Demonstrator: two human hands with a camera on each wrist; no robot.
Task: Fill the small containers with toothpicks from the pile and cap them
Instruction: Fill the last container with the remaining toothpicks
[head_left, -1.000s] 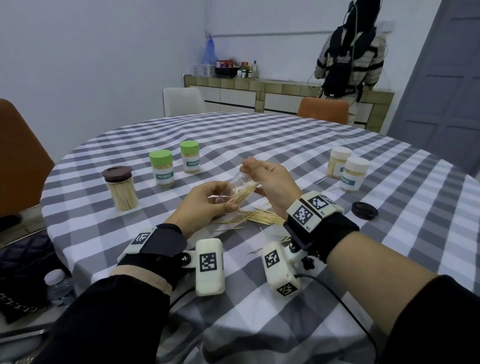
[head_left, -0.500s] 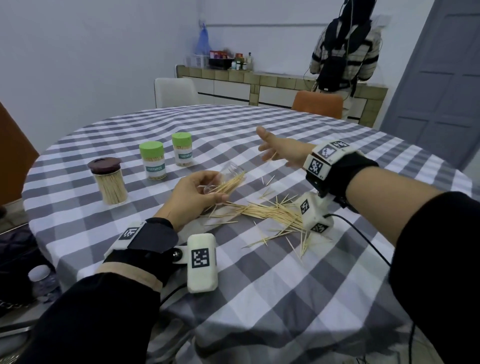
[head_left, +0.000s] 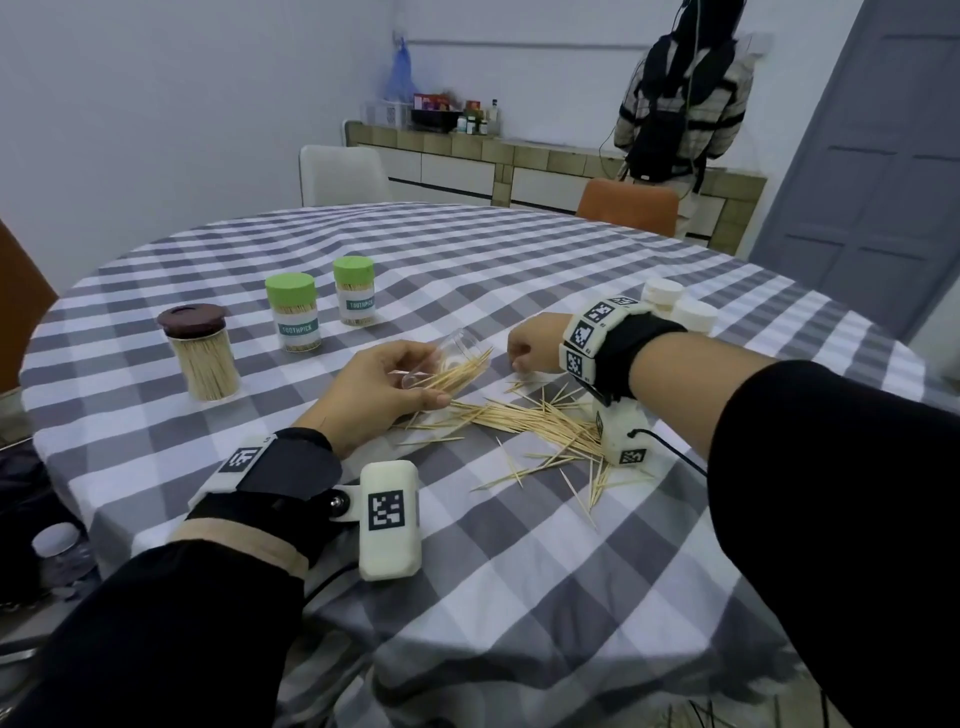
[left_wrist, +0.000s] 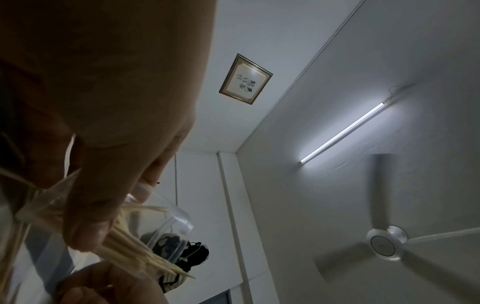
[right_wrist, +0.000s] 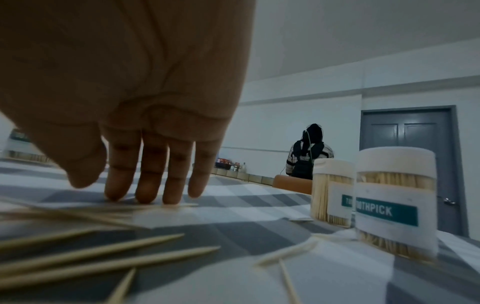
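Fingers of my left hand grip the clear container tilted, mouth rightward, so toothpicks slide in. Right hand lies flat, fingers straight on the bench, to rake strays toward the pile just near of it.

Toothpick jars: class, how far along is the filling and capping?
Done: five capped jars, one brown-lidded, two green, two white. In hand: the left hand holds a clear jar, partly filled, uncapped. Left: the pile, where the right hand's fingers touch down.
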